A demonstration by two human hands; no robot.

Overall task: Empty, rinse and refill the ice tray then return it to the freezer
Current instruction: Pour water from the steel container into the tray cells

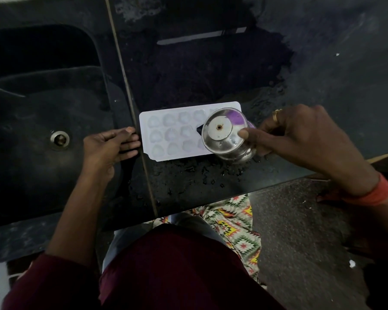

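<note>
On the black stone surface [211, 74], near its front edge beside the dark sink [31, 108], the white plastic ice tray [166, 130] lies long axis left to right. Your right hand [300, 135] grips a tilted round steel pot [222, 135] over the tray's right end; your left hand [108, 146], fingers straight, touches its left end. Cell contents unclear.
</note>
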